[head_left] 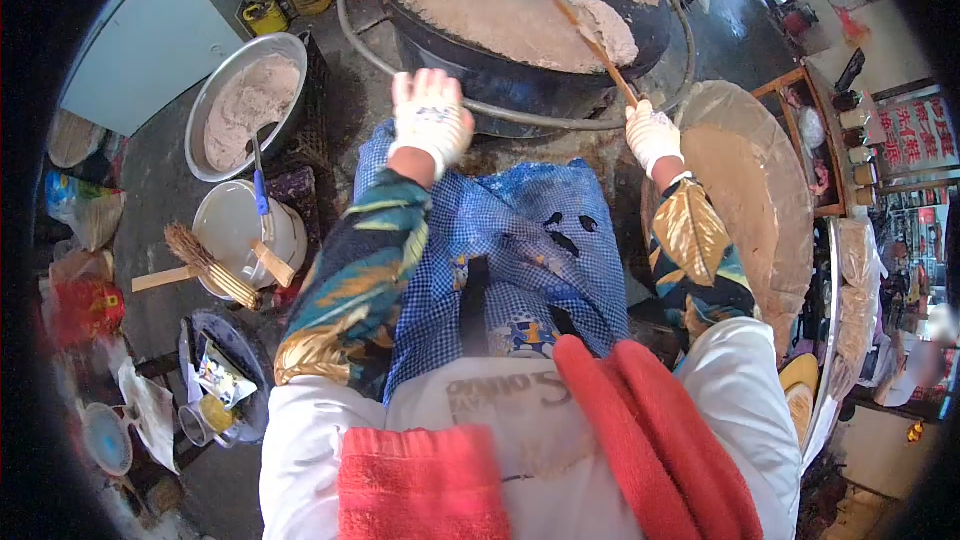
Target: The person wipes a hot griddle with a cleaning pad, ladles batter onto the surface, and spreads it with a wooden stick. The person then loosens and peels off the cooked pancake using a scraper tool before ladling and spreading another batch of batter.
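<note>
My right hand (654,136), in a white glove, is closed round the end of a long wooden stick (607,58). The stick's far part lies against a pale folded mass (608,32) on the big round griddle (655,28). A thin tan layer (450,0) covers much of the griddle, with a dark bare strip curving through it and steam above. My left hand (432,120), gloved with bare fingertips, is held with fingers stretched out over the metal ring (520,120) at the griddle's near side. It holds nothing.
To the left are a metal basin of pinkish batter (250,115), a white bucket (285,240) and a straw brush (215,268). A wide round tray with tan sheets (745,195) stands at the right, beside a wooden-framed box (805,140). A yellow container (265,17) sits at the back left.
</note>
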The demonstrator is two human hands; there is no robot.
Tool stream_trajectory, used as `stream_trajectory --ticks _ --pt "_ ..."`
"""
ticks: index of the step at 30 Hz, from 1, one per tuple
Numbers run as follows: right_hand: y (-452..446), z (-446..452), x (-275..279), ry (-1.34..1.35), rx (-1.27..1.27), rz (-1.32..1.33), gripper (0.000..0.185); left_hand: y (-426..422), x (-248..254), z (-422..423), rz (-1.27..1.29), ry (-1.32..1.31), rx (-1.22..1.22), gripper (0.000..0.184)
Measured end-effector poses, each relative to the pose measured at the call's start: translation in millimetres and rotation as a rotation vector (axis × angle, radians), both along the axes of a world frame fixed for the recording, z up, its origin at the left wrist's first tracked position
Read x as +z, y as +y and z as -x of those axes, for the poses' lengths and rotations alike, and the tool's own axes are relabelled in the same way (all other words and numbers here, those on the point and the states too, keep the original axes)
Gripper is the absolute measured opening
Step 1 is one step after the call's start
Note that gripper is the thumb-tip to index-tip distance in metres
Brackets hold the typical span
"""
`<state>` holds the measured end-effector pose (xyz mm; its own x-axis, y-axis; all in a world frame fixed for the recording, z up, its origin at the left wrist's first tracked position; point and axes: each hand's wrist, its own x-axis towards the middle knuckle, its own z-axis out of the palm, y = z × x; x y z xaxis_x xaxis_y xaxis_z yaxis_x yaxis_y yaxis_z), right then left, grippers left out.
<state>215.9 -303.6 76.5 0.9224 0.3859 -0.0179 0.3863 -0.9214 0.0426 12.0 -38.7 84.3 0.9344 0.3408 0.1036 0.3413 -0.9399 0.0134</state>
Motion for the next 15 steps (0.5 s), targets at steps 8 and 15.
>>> stream_trajectory --ticks 8,15 --pt "10.9 19.9 5.6 0.017 0.129 0.038 0.037 -42.3 -45.5 -0.6 -0.093 -0.119 -0.083 0.063" --pt "-7.3 -35.5 -28.4 -0.056 0.031 -0.023 0.037 -24.0 -38.1 2.8 -0.116 -0.07 -0.103 0.06"
